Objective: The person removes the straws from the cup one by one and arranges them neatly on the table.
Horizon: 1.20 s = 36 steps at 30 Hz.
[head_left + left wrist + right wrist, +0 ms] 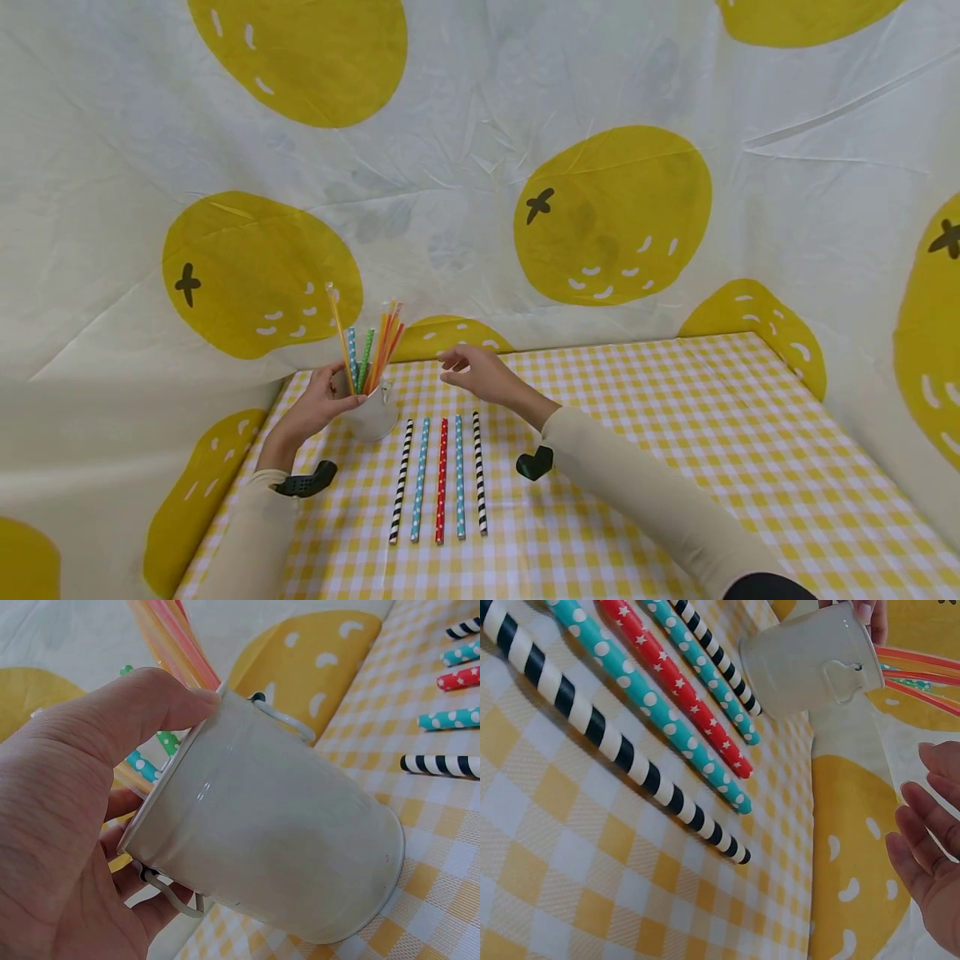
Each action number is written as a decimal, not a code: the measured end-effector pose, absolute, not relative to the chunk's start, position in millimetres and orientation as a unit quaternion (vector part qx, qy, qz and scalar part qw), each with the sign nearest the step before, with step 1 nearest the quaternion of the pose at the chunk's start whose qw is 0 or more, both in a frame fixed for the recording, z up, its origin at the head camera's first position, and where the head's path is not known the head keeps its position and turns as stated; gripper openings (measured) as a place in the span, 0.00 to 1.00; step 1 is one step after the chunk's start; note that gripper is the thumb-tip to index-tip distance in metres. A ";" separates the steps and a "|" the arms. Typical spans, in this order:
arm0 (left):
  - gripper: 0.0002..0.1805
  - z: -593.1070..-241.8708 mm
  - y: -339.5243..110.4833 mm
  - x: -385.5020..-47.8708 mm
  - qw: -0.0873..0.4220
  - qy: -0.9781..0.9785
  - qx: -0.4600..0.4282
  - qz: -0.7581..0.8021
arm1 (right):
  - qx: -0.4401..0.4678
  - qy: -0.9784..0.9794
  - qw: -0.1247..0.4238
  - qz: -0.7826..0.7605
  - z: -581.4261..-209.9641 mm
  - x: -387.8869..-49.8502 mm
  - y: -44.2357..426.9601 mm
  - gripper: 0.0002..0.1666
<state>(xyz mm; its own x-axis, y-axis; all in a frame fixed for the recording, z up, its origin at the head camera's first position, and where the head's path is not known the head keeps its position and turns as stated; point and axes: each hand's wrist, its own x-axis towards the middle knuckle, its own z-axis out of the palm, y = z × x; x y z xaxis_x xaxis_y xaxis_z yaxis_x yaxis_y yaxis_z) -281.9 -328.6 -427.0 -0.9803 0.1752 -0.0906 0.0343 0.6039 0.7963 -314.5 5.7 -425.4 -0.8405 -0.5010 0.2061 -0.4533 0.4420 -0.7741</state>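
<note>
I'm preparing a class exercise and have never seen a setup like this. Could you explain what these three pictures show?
There is no machine here: a person works with two bare hands. The widest picture comes from a camera worn on the head, looking forward and down; the other two come from cameras on the left and right wrists.

On the checked tablecloth, five straws lie side by side: black-and-white striped straws at both ends, blue dotted straws inside those, and a red straw in the middle.

The left hand grips a pale bucket by its rim, with more straws standing in it. The right hand is in the air, holding nothing.
</note>
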 end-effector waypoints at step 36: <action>0.52 -428.4 -328.1 -284.2 0.068 0.902 0.060 0.423 | -0.304 0.832 0.025 -0.464 -391.1 -341.4 -61.3 0.25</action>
